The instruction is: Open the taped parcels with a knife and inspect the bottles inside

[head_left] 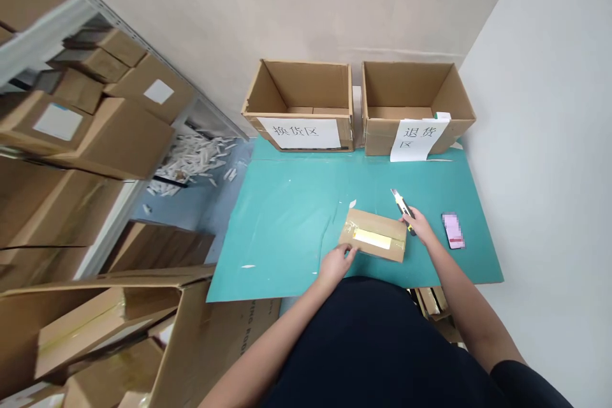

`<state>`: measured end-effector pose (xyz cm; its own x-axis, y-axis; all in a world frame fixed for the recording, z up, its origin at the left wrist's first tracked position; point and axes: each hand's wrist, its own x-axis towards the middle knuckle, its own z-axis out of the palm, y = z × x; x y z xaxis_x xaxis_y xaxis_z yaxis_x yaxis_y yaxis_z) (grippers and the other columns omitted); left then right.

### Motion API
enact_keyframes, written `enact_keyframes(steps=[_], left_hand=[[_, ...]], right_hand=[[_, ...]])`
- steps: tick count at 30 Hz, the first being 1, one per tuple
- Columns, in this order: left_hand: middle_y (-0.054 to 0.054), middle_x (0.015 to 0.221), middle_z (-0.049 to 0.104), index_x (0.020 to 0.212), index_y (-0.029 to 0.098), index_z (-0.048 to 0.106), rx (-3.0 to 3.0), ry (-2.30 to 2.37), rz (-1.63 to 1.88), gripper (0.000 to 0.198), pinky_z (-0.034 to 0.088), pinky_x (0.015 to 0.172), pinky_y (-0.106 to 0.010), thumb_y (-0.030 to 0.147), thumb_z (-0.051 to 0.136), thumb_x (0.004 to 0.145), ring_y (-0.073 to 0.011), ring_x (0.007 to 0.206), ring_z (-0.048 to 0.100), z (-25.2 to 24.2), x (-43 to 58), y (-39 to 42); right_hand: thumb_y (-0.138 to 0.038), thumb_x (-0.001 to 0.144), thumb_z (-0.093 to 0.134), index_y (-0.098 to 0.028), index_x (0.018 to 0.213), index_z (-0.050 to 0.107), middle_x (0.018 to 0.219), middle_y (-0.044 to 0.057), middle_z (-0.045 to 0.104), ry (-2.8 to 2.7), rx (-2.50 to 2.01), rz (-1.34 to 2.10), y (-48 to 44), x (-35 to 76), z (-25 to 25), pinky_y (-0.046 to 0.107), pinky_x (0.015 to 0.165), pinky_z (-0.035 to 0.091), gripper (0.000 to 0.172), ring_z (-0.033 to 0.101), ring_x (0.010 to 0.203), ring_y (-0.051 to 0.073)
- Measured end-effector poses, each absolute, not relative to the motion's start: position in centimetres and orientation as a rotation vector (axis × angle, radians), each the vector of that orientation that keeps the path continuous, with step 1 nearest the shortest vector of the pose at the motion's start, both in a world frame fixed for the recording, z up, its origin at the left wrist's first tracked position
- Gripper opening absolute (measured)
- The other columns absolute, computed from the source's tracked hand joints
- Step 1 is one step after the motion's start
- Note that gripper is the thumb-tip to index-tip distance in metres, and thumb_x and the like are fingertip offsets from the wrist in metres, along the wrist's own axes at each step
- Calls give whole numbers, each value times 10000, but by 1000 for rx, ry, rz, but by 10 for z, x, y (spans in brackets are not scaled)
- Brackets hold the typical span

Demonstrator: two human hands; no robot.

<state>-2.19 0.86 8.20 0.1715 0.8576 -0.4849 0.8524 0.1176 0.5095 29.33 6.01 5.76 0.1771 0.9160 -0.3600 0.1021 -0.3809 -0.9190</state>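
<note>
A small taped cardboard box (382, 225) with a pale label lies at the near edge of the green table, slightly tilted. My left hand (338, 262) grips its left near corner, fingers closed on the edge. In my right hand (419, 225) is a utility knife (400, 203), black and yellow, its tip pointing away from me and to the left. The knife is just beyond the box's right end, and the fingers of this hand are close to that end; whether they touch it I cannot tell.
Two open cardboard boxes with paper signs, a left one (301, 134) and a right one (377, 140), stand along the table's far edge. A phone (452, 231) lies at the right. Shelves of boxes (115, 134) and a large open carton (196, 306) line the left side.
</note>
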Motion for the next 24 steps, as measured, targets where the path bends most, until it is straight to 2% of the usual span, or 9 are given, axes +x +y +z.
enact_keyframes(steps=[4,7,9,13,17,20,24], left_hand=[[-107,1235,706,1183,203,660,1571,1651,139,356,500,890,-322,443,535,953,-265,1135,663,71,-15,20],[-136,1399,610,1421,183,479,1555,1611,190,570,505,918,-324,438,579,921,-264,1197,640,60,-4,38],[-175,1486,522,1513,156,345,1632,1566,203,731,495,952,-340,450,604,897,-285,1271,594,54,7,55],[-198,1529,462,1546,141,273,1911,1442,223,734,445,1036,-368,389,563,919,-292,1364,511,44,26,81],[-242,1534,429,1561,132,227,2083,1483,174,773,428,1034,-423,436,549,926,-341,1338,519,39,33,74],[-273,1594,298,1576,125,190,2117,1550,105,891,397,1058,-490,554,569,894,-400,1363,468,40,34,53],[-277,1635,177,1585,124,185,2199,1586,41,1009,288,1123,-608,670,580,834,-459,1469,270,45,37,35]], right_hand=[[-546,732,704,-199,1089,627,788,34,727,-945,-1684,1292,38,285,49,326,708,520,503,676,776,221],[-586,701,739,-214,1106,590,752,13,696,-751,-1656,1352,-1,264,41,321,646,538,569,674,701,205],[-609,692,753,-243,1133,558,753,3,680,-600,-1604,1430,-28,244,35,333,636,568,606,698,726,218],[-605,762,713,-264,1087,532,846,26,677,-448,-1510,1337,-38,224,36,392,724,608,504,736,849,250],[-583,813,659,-258,1062,539,925,59,699,-551,-1490,1081,18,253,48,415,832,585,427,708,1008,261],[-561,789,657,-239,1083,559,926,51,711,-693,-1526,1031,69,277,49,378,836,558,447,703,973,233],[-565,728,676,-218,1087,572,863,33,721,-771,-1565,1121,98,280,36,344,778,535,511,691,848,210]])
